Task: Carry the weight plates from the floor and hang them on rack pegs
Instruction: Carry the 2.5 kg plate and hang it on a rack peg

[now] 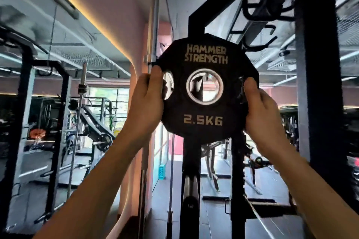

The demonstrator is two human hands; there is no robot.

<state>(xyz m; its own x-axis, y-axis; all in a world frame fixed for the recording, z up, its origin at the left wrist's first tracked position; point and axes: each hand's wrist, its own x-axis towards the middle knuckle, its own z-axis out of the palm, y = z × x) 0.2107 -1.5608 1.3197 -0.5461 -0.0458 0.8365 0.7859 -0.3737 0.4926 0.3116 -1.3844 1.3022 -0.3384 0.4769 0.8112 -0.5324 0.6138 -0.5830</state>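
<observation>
Both my left hand (pixel 147 93) and right hand (pixel 258 106) grip the weight plate (pixel 206 120) by opposite edges, upright, its centre hole facing the rack upright (pixel 191 161) straight ahead.

A: Obstructions ahead?
B: Black rack upright (pixel 191 161) directly behind the plate (pixel 206 87); thicker post (pixel 318 83) at right; vertical barbell (pixel 153 25) at left.
A: Clearance?
B: Open gaps between them.

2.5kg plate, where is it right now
In the head view the 2.5kg plate is mid-frame, held upright between the left hand and right hand, in front of the black rack upright.
</observation>
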